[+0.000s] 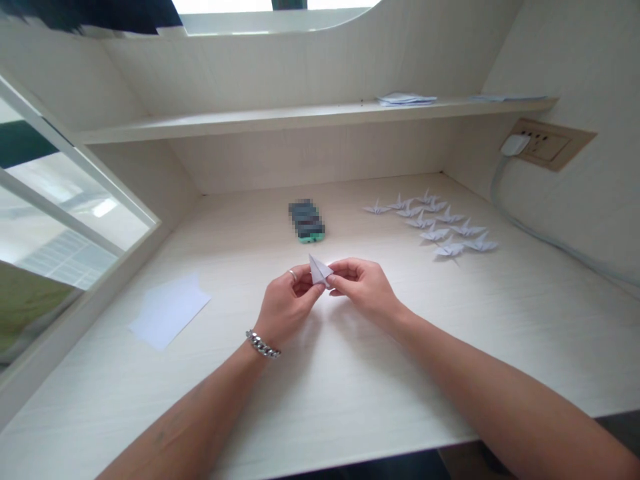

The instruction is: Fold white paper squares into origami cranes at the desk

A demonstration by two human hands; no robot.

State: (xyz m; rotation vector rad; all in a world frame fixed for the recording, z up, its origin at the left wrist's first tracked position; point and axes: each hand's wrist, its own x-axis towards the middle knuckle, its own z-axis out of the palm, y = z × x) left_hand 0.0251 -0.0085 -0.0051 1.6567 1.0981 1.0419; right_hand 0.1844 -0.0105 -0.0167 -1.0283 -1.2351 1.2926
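Observation:
A small piece of folded white paper (319, 271), pointed at its top, is held just above the desk between both hands. My left hand (289, 299), with a ring on one finger and a chain bracelet at the wrist, pinches its left and lower side. On the opposite side, my right hand (364, 287) grips the lower right edge between thumb and fingers. Some of the paper is hidden behind the fingertips. Beyond the hands lies a phone-like object (307, 220), blurred out, with a green end. Several white paper cranes (434, 235) stand grouped at the back right.
White paper sheets (170, 312) lie on the desk (280, 413) at left. A shelf (280, 123) crosses the back, with folded papers (407, 99) on it. At right, a white plug (515, 144) sits in the wall socket (555, 143), its cable (550, 241) trailing along the wall.

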